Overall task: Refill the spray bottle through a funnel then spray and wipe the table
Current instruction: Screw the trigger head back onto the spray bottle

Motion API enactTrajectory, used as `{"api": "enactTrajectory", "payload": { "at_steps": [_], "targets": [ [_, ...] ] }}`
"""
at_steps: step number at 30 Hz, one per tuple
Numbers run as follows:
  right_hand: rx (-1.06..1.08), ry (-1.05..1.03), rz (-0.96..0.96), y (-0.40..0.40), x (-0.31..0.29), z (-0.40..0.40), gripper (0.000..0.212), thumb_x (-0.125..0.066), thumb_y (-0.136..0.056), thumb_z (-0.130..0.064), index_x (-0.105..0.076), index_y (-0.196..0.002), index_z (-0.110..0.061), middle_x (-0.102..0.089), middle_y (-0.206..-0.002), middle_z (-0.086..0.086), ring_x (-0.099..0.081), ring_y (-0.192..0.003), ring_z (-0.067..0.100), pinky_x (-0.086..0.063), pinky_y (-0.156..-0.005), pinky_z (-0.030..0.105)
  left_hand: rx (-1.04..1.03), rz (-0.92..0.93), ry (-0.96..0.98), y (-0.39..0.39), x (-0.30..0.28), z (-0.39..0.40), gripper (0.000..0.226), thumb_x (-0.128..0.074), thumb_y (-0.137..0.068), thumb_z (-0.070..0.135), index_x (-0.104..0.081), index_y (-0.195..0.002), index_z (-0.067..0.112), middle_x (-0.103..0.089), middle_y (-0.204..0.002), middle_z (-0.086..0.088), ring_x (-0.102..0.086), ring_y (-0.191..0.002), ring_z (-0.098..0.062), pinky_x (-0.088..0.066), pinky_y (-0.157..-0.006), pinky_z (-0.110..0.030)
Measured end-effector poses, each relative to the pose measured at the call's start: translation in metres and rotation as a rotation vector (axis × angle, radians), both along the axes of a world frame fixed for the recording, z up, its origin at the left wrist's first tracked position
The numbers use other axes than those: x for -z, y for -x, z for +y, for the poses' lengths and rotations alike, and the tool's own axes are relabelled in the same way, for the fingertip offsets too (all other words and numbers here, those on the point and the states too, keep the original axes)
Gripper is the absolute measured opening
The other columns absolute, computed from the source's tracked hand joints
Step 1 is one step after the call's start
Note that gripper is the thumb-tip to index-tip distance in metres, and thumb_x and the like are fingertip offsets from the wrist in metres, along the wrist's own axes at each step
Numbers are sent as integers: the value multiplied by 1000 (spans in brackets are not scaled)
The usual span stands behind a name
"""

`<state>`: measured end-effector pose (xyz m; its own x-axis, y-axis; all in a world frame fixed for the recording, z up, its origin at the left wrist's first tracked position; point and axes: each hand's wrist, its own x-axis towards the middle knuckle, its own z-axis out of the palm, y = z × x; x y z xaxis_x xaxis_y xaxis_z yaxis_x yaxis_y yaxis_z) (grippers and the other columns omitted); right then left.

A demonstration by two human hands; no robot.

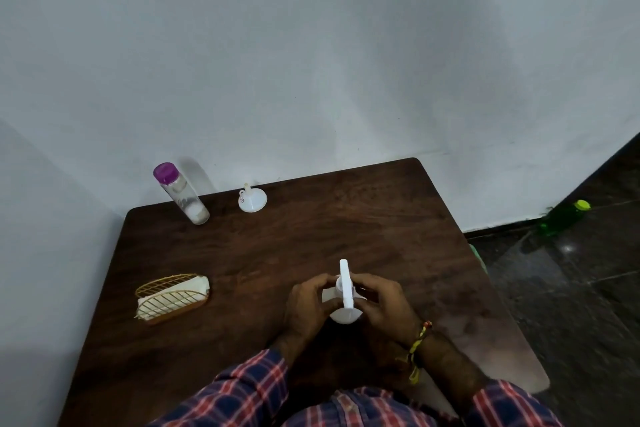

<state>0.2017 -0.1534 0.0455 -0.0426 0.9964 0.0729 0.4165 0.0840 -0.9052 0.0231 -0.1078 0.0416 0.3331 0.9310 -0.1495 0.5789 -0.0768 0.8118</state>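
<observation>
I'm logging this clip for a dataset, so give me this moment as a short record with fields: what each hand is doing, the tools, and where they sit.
left hand: grips the spray bottle
right hand: grips the same bottle near its top
spray head: still on
funnel: upside down on the table, far side, untouched
purple-capped bottle: upright, left of the funnel
napkin holder: left side, holds white cloth or paper
green bottle: on the floor, right
</observation>
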Motion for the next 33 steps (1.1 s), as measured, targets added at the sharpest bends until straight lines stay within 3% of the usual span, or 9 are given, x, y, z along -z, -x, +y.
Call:
{"api": "enactTrajectory", "payload": {
  "at_steps": [4, 8, 10, 13, 17, 21, 25, 30, 33],
  "targets": [
    [74, 26, 103, 7, -4, -3, 31, -79, -77, -16, -67, -106, -18, -71, -106, -7, -68, -104, 10, -56, -90, 40, -7, -19, 17, -1, -5, -2, 33, -76, -71, 47, -71, -100, 34, -71, -96, 19, -64, -94, 0, -54, -82, -26],
    [119, -21, 129, 11, -9, -6, 38, -68, -88, -9, -63, -125, -12, -69, -119, -3, -65, -111, 10, -54, -94, 32, -7, -18, 11, 1, -8, -1, 32, -77, -69, 46, -72, -97, 33, -71, -89, 19, -66, -84, 0, -51, -72, -18],
    [142, -21, 92, 12, -9, -4, 29, -67, -86, -11, -69, -115, -11, -71, -111, -3, -66, -103, 9, -55, -90, 34, 14, 2, -10, 2, -11, -2, 28, -78, -71, 41, -72, -96, 31, -71, -88, 18, -65, -84, -1, -49, -69, -16],
    [175, 7, 81, 14, -8, -1, 20, -75, -80, -13, -62, -96, -15, -69, -94, -3, -67, -89, 12, -57, -79, 32, 14, -26, -22, 0, -13, -4, 40, -67, -67, 55, -72, -98, 30, -72, -91, 16, -66, -87, -2, -55, -74, -26],
    [89, 10, 69, 11, -7, 1, 42, -70, -84, -15, -62, -126, -15, -67, -117, 1, -65, -107, 14, -55, -90, 31, 4, 1, -6, -1, -9, -2, 34, -77, -70, 45, -72, -100, 30, -72, -97, 16, -66, -93, -4, -56, -78, -28],
    [150, 45, 28, 8, -7, 7, 28, -79, -75, -11, -67, -101, -12, -70, -95, -2, -67, -88, 12, -56, -79, 35, -5, -16, 5, -1, -12, -3, 25, -77, -76, 34, -71, -100, 29, -72, -96, 12, -67, -92, -8, -58, -79, -33],
    [57, 65, 9, 8, -6, 9, 53, -78, -78, -11, -59, -128, -12, -67, -113, -1, -64, -103, 11, -54, -89, 27, 5, -49, -6, 1, -11, -4, 36, -72, -71, 49, -72, -101, 27, -73, -95, 12, -68, -89, -9, -59, -77, -40],
    [127, 60, -40, 11, -5, 12, 30, -81, -73, -10, -65, -99, -10, -68, -95, 0, -64, -87, 15, -55, -80, 35, 20, -36, 26, 2, -10, -6, 28, -74, -76, 36, -70, -103, 29, -73, -100, 9, -68, -95, -10, -58, -83, -42],
    [70, 48, -52, 13, -7, 10, 44, -80, -76, -13, -62, -116, -11, -67, -111, 3, -63, -100, 14, -54, -87, 29, 19, -25, 33, 0, -13, -6, 24, -75, -80, 26, -69, -103, 30, -71, -103, 9, -67, -97, -12, -57, -86, -40]
  ]
}}
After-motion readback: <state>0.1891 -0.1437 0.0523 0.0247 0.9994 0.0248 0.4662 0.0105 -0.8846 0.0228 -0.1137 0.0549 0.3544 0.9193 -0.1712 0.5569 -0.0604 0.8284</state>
